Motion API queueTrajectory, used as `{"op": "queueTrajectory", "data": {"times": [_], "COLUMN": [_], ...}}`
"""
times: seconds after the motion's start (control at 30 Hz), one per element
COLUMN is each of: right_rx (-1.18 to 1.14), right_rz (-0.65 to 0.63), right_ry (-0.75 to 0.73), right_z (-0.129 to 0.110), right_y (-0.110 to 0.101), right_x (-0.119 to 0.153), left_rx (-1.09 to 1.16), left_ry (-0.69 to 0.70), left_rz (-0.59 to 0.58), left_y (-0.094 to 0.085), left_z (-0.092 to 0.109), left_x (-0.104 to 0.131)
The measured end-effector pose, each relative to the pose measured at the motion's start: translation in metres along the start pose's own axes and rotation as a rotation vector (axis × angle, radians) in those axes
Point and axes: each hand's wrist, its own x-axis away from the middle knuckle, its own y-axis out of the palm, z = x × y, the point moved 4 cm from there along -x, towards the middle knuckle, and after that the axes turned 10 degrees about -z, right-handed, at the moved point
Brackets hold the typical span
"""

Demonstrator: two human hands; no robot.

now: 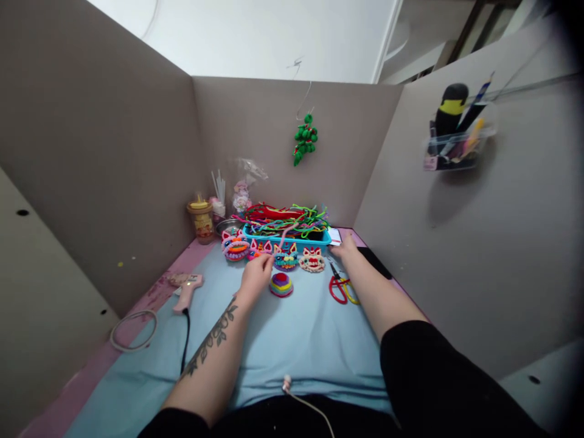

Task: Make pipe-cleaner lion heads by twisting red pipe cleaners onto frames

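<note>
My left hand (258, 272) is closed in a pinch on a pale pink pipe cleaner (285, 236) that rises from its fingertips in front of the blue basket (298, 243). Beyond the scissors, my right hand (343, 246) reaches to the basket's right end beside a white card (334, 236); its fingertips are too small and hidden to read. Colourful fuzzy animal faces (312, 260) stand along the basket's front. A round striped piece (281, 285) lies just right of my left hand. Red-handled scissors (338, 289) and a yellow-handled tool (351, 292) lie below my right hand.
A pink glue gun (187, 292) with a dark cord lies at the left, near a coiled pale cable (134, 331). A lidded cup (201, 220) stands at the back left. Grey panels (283, 176) enclose the table. A pen holder (456, 152) hangs on the right panel.
</note>
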Motion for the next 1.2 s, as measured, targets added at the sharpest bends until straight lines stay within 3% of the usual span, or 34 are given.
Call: {"op": "queueTrajectory", "data": {"times": [0.1,0.17,0.2,0.27,0.33,0.4,0.53,0.73,0.8,0.9,0.97,1.03,1.13,1.2], "right_rx": [0.115,0.210,0.432,0.810,1.040,1.158,1.215,1.066,1.082,1.148,1.128,1.066,1.006,1.085], "right_rz": [0.030,-0.017,-0.146,-0.369,-0.532,-0.594,-0.559,-0.585,-0.566,-0.521,-0.538,-0.588,-0.566,-0.377], "right_ry": [-0.081,-0.181,-0.351,-0.556,-0.580,-0.501,-0.399,-0.185,-0.182,-0.342,-0.435,-0.464,-0.453,-0.487], "right_z": [-0.001,0.000,-0.002,0.004,0.018,0.032,0.047,0.067,0.071,0.069,0.068,0.066,0.054,0.039], "right_y": [0.003,0.010,0.020,0.037,0.047,0.049,0.040,0.031,0.033,0.043,0.050,0.052,0.039,0.016], "right_x": [0.028,0.058,0.076,0.114,0.143,0.158,0.163,0.161,0.165,0.176,0.183,0.183,0.165,0.143], "left_rx": [-0.084,-0.116,-0.119,-0.109,-0.093,-0.085,-0.135,-0.249,-0.326,-0.461,-0.488,-0.463,-0.409,-0.373], "left_ry": [0.022,0.076,0.113,0.163,0.144,0.075,-0.030,-0.110,-0.113,0.047,0.220,0.303,0.312,0.304], "left_rz": [-0.128,-0.181,-0.205,-0.225,-0.194,-0.162,-0.156,-0.154,-0.147,-0.134,-0.211,-0.282,-0.239,-0.176], "left_y": [0.009,0.014,0.015,0.016,0.013,0.009,0.004,0.001,0.001,0.009,0.023,0.037,0.044,0.041], "left_z": [0.005,0.009,0.011,0.013,0.010,0.004,-0.004,-0.006,-0.002,0.016,0.029,0.036,0.035,0.031], "left_x": [0.002,0.004,0.005,0.005,0.004,0.002,-0.001,-0.002,-0.001,0.005,0.010,0.014,0.014,0.011]}}
